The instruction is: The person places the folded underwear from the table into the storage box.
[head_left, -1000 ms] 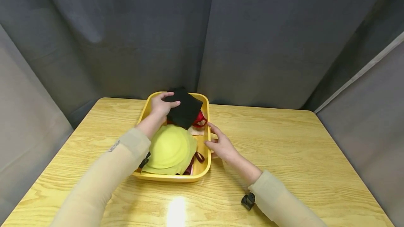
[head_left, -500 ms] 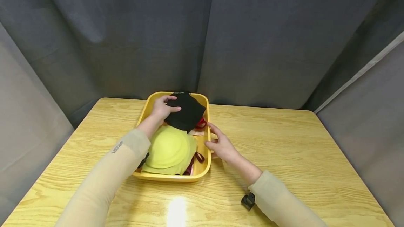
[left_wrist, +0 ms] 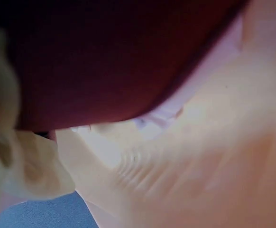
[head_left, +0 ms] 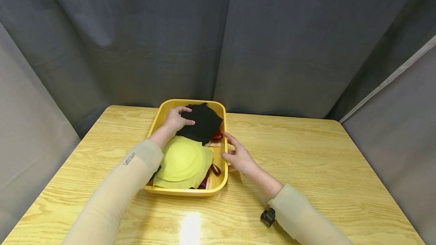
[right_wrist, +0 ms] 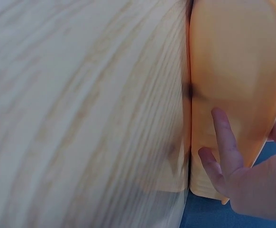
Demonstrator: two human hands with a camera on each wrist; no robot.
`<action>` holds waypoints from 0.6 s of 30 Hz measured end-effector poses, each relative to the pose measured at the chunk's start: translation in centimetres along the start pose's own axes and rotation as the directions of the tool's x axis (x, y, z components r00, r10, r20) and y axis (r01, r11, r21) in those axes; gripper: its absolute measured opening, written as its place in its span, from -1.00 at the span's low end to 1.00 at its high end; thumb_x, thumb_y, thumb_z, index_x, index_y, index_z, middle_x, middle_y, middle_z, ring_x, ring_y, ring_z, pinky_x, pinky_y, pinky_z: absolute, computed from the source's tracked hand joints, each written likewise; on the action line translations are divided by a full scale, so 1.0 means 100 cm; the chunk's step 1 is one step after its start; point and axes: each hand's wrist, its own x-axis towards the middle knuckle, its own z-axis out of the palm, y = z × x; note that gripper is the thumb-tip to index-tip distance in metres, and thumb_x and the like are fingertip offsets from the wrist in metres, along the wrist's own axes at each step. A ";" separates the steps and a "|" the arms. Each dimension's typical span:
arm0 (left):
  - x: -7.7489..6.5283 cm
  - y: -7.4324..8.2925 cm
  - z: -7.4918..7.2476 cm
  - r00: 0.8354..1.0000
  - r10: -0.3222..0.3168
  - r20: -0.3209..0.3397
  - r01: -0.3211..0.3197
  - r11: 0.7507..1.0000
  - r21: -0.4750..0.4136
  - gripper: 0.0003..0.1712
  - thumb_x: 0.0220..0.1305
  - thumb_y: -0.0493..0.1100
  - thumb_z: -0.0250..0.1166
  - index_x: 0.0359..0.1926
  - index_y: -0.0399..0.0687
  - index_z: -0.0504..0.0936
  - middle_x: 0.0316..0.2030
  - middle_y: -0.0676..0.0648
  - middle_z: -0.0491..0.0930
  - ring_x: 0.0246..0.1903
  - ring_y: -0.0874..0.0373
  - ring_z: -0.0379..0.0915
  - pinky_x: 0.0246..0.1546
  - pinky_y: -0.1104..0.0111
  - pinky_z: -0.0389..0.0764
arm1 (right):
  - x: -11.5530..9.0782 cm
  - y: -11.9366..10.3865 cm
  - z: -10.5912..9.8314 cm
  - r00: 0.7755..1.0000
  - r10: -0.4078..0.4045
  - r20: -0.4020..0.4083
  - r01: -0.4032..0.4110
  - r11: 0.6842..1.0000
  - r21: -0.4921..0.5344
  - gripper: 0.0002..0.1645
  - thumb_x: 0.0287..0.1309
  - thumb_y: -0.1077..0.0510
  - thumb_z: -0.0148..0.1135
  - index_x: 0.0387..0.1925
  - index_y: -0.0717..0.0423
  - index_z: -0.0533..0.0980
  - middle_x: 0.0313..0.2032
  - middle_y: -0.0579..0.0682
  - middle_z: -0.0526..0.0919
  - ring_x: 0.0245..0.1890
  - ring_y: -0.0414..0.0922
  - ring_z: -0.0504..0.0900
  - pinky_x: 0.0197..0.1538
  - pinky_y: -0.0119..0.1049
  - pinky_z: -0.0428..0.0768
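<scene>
In the head view a yellow plastic bin holds folded bras. My left hand reaches into its far half and holds the left edge of a black bra, thumb and index finger spread over the cloth; its other fingers are hidden. A yellow bra with moulded cups lies in the near half. My right hand grips the bin's right rim. In the right wrist view two straight fingers of it lie against the outer wall. Blurred dark maroon cloth fills the upper left wrist view.
Red straps and a pale pink piece show beside the black bra. Maroon cloth peeks from under the yellow bra. The bin stands on a wooden table, close to its back edge, before a grey curtain.
The black bra has come down from the back rim into the bin's far half, shifting slightly right. My left hand has lowered a little with it. The right hand and the bin stay put.
</scene>
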 end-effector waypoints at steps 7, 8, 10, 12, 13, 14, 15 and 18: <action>0.000 0.000 0.000 1.000 0.004 0.007 -0.004 0.998 0.068 -0.43 0.01 -0.31 0.42 0.11 -0.17 0.51 0.29 -0.24 0.28 0.30 -0.11 0.13 0.30 0.15 0.23 | 0.000 -0.001 0.000 1.000 0.004 -0.009 -0.004 1.000 -0.005 -0.11 0.19 0.37 0.03 0.48 0.02 -0.08 0.40 0.24 -0.01 0.03 0.35 0.47 -0.31 -0.03 0.65; 0.000 0.001 0.000 1.000 0.006 0.006 -0.006 0.997 0.072 -0.43 0.01 -0.30 0.43 0.11 -0.17 0.51 0.29 -0.24 0.29 0.29 -0.11 0.14 0.29 0.15 0.23 | 0.001 0.000 -0.001 1.000 0.004 -0.009 -0.004 1.000 -0.004 -0.11 0.19 0.37 0.02 0.48 0.02 -0.09 0.41 0.24 -0.02 0.03 0.36 0.47 -0.31 -0.02 0.65; 0.000 0.002 0.000 1.000 0.011 0.004 -0.012 0.997 0.078 -0.43 0.01 -0.30 0.43 0.11 -0.18 0.51 0.28 -0.25 0.29 0.28 -0.11 0.16 0.28 0.16 0.24 | 0.004 0.005 -0.003 1.000 0.003 -0.010 -0.003 1.000 -0.002 -0.11 0.19 0.37 0.03 0.48 0.00 -0.09 0.41 0.23 -0.02 0.03 0.36 0.47 -0.32 -0.02 0.65; 0.000 0.004 0.000 1.000 0.023 0.007 -0.024 0.995 0.097 -0.43 0.01 -0.28 0.43 0.11 -0.19 0.51 0.28 -0.26 0.31 0.29 -0.11 0.16 0.28 0.16 0.25 | 0.009 0.011 -0.005 1.000 -0.001 -0.011 0.001 1.000 -0.001 -0.10 0.19 0.36 0.03 0.48 -0.02 -0.09 0.41 0.22 -0.02 0.02 0.35 0.47 -0.33 -0.03 0.66; 0.000 0.005 -0.001 1.000 0.029 0.009 -0.030 0.993 0.110 -0.43 0.02 -0.27 0.43 0.11 -0.20 0.51 0.27 -0.27 0.31 0.29 -0.11 0.17 0.28 0.16 0.25 | 0.011 0.014 -0.005 1.000 -0.001 -0.014 0.001 1.000 -0.001 -0.10 0.19 0.35 0.04 0.48 -0.04 -0.08 0.41 0.20 -0.02 0.02 0.35 0.48 -0.34 -0.03 0.66; 0.000 0.006 -0.001 0.999 0.034 0.014 -0.036 0.991 0.128 -0.42 0.03 -0.25 0.42 0.12 -0.20 0.50 0.27 -0.26 0.31 0.29 -0.11 0.17 0.28 0.16 0.26 | 0.013 0.017 -0.006 1.000 -0.002 -0.017 0.002 1.000 -0.003 -0.11 0.20 0.34 0.05 0.48 -0.06 -0.07 0.41 0.19 -0.01 0.02 0.34 0.48 -0.34 -0.03 0.66; -0.001 0.007 -0.002 0.999 0.039 0.022 -0.042 0.988 0.146 -0.42 0.05 -0.23 0.41 0.14 -0.20 0.49 0.28 -0.26 0.31 0.30 -0.11 0.16 0.28 0.16 0.26 | 0.014 0.020 -0.007 1.000 -0.004 -0.020 0.003 1.000 -0.006 -0.11 0.20 0.33 0.05 0.47 -0.08 -0.06 0.41 0.18 0.00 0.02 0.32 0.49 -0.35 -0.03 0.66; -0.002 0.012 -0.006 0.998 0.052 0.039 -0.058 0.980 0.192 -0.39 0.09 -0.19 0.39 0.19 -0.21 0.46 0.29 -0.26 0.30 0.31 -0.14 0.14 0.27 0.13 0.27 | 0.017 0.024 -0.008 1.000 -0.004 -0.028 0.004 1.000 -0.014 -0.12 0.20 0.31 0.07 0.46 -0.15 -0.03 0.41 0.14 0.02 0.03 0.28 0.51 -0.33 -0.02 0.66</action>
